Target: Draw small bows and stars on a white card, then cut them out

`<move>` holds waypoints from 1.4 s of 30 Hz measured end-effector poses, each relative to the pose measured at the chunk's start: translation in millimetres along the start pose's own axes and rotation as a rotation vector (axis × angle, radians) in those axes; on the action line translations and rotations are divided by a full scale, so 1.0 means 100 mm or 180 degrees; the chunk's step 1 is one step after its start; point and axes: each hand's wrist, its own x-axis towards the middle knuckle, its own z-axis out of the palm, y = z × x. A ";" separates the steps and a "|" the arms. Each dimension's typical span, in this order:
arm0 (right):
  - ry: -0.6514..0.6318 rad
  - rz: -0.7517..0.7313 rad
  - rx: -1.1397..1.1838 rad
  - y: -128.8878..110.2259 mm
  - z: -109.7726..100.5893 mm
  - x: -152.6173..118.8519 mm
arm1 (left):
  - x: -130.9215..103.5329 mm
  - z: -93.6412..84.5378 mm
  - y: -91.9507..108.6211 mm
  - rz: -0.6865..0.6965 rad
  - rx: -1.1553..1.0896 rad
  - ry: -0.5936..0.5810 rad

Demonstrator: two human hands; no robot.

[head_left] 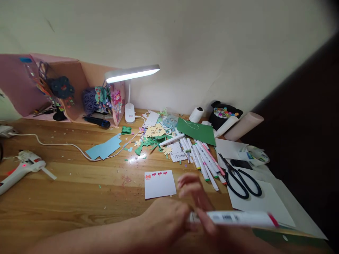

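Observation:
A white marker point(243, 218) with a pinkish-red end lies across both hands near the front of the desk, slightly smeared by motion. My left hand point(168, 216) is closed around its left end, which the fingers largely hide. My right hand point(198, 197) grips the barrel with the thumb across it, while its upper fingers are loosely bent above. Just beyond the hands is a small white card point(160, 188) bearing an orange bear-like face and several red bows along its top.
Several markers point(203, 158) lie beside paper scraps point(156, 132). Black-handled scissors point(238, 178) rest on white paper at right, near a tape roll point(254, 155). A glue gun point(23, 167) is at left. A lit lamp point(129, 113) and pink box point(76, 67) stand behind.

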 end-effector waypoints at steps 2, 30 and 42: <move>0.0536 0.0250 0.0359 -0.05 -0.17 0.23 | 0.03 -0.06 -0.09 -0.0546 -0.0112 0.0315; 0.0525 0.2177 -0.2754 0.62 -1.75 0.29 | -0.29 -0.31 -0.90 -0.1366 -0.0082 0.0919; 0.0615 0.1950 -0.2961 0.76 -1.58 0.31 | -0.29 -0.32 -0.88 -0.1362 -0.0034 0.0809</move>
